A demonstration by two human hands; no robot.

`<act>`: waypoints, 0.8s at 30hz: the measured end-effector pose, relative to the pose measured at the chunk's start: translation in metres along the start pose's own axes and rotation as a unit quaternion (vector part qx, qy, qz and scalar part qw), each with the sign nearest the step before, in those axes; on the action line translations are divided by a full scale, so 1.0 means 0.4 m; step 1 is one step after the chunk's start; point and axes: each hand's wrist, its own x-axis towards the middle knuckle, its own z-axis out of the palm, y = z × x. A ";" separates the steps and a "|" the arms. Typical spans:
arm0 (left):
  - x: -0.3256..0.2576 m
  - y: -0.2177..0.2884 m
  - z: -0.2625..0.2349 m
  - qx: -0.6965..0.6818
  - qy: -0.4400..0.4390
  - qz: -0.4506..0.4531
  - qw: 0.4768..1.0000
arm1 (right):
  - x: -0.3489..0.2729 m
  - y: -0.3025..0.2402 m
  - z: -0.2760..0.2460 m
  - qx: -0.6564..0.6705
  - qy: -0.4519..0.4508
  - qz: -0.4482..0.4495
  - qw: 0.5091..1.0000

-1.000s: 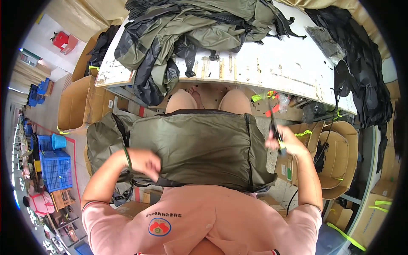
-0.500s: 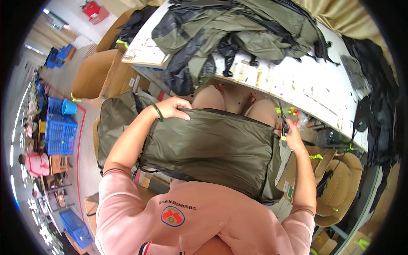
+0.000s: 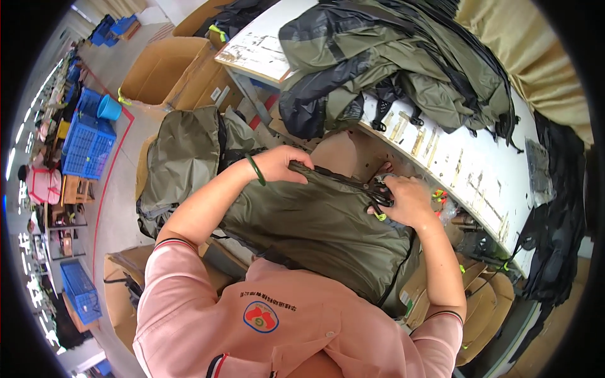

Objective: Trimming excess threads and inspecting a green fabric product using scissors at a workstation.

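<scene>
Olive bag (image 3: 321, 227) is on my lap, spread flat between the worktable (image 3: 479, 170) and my chest. What's changed over the last second — my left hand (image 3: 280, 165) came up off the near left corner and is now clamped on the top edge, and my right hand (image 3: 406, 200) slid in and closed around the black zipper pull and yellow tag at the top right. Looks like I'm set to work that zipper. Pile of olive and black bags (image 3: 391, 63) on the table hasn't moved.

There's only one view, worn on the person's head and looking steeply down, close over the lap. Its fisheye bends the white worktable (image 3: 479, 170) ahead and the floor (image 3: 120, 208) at left.
</scene>
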 end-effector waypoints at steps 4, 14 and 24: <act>-0.007 0.004 0.003 0.027 0.011 -0.005 1.000 | 0.048 -0.009 0.025 -0.001 -0.020 -0.035 0.999; -0.011 -0.017 0.004 0.020 0.015 -0.002 1.000 | 0.080 -0.038 0.034 0.030 -0.042 -0.021 0.998; -0.008 -0.018 0.009 0.031 0.030 0.016 0.999 | 0.082 -0.046 0.035 0.023 -0.001 -0.046 0.999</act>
